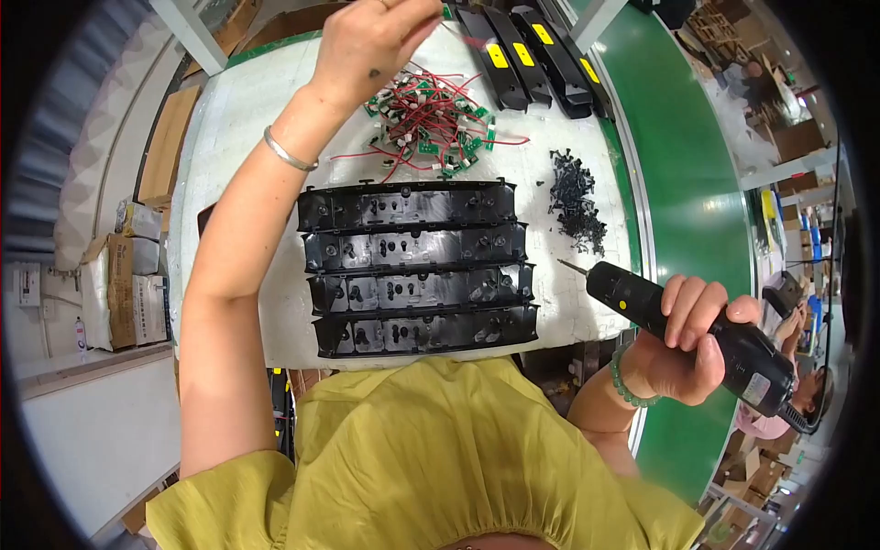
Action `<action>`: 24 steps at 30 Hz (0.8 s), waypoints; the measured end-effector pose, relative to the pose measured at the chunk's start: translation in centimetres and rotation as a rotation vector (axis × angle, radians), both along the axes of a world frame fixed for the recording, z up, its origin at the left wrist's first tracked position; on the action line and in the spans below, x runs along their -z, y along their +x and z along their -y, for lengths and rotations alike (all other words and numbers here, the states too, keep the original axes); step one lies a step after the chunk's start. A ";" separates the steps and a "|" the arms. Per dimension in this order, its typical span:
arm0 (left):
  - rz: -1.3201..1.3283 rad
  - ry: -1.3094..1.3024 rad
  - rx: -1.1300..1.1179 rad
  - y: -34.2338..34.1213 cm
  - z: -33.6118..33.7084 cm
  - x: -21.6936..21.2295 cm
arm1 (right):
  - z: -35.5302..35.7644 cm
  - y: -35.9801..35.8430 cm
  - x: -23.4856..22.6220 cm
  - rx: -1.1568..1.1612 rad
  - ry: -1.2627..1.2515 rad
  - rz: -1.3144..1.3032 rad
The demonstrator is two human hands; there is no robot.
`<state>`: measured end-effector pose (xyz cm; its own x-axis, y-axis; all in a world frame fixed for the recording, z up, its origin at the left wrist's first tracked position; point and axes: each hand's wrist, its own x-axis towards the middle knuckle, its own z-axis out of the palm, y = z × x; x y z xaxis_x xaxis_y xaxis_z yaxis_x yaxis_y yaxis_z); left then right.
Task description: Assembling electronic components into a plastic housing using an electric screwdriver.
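My left hand (376,41) is raised over the far side of the table, its fingers curled together and partly cut off by the top edge. A blurred red streak shows beside the fingertips; what they hold cannot be made out. Below that hand lies a tangled heap of small green circuit boards with red wires (431,119). To the right, my right hand (692,330) is wrapped round a black electric screwdriver (632,291), whose bit points left toward the table. Several long black plastic housings (412,247) lie in stacked rows directly before me, their hollow sides up.
Loose black screws (575,202) form a pile right of the housings. Long black covers with yellow labels (527,60) lie at the far right of the white tabletop (266,137). A green conveyor belt (683,165) runs along the right. Cardboard boxes (110,284) stand at left.
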<state>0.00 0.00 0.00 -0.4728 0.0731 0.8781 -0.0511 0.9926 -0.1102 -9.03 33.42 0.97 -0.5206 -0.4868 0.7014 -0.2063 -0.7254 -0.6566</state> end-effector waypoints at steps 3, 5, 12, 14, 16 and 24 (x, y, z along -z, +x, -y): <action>-0.449 -0.129 0.523 -0.2 1.1 2.4 | 0.0 1.5 0.1 -0.017 0.032 0.021; 0.115 0.578 0.138 3.9 -3.9 0.4 | -0.4 1.7 0.0 0.001 -0.008 -0.002; 0.603 1.134 0.433 15.1 -12.7 3.5 | 0.2 5.4 1.1 -0.170 -0.043 0.097; 0.590 1.062 0.325 16.9 -14.2 5.9 | 1.2 6.6 2.2 -0.291 0.004 0.059; 0.584 1.035 0.200 18.1 -15.8 6.7 | 1.8 7.3 3.3 -0.402 0.031 -0.023; 0.494 0.795 0.125 18.4 -18.9 10.3 | 2.0 9.9 5.0 -0.523 0.085 -0.117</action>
